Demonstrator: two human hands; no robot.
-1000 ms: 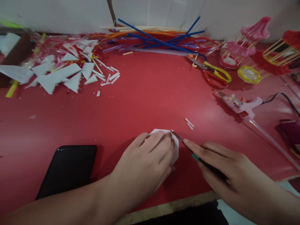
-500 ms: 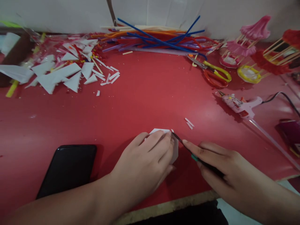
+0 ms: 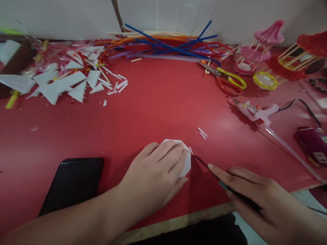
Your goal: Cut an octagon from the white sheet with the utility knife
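A white many-sided flat piece (image 3: 187, 166) lies on the red table near its front edge. My left hand (image 3: 157, 172) rests on it from the left, fingers bent and close together, pressing it down and covering most of it. In my right hand (image 3: 251, 194) is a dark cutter knife (image 3: 203, 162) with a green part, my index finger stretched along it. The blade tip is just right of the piece's upper right edge, by a thin white sliver (image 3: 190, 150). Small white strips (image 3: 202, 133) lie beyond the knife.
A black phone (image 3: 73, 183) lies at left. White scraps (image 3: 63, 85) are heaped back left, pipe cleaners (image 3: 173, 46) along the back. Scissors (image 3: 231, 80), a glue gun (image 3: 258, 114), a pink model (image 3: 258, 51), a red model (image 3: 293, 64) and a purple box (image 3: 313, 144) are at right.
My right hand has drawn the knife towards the lower right, off the piece's upper corner. A thin sliver now stands out at the edge. My left hand stays on the piece.
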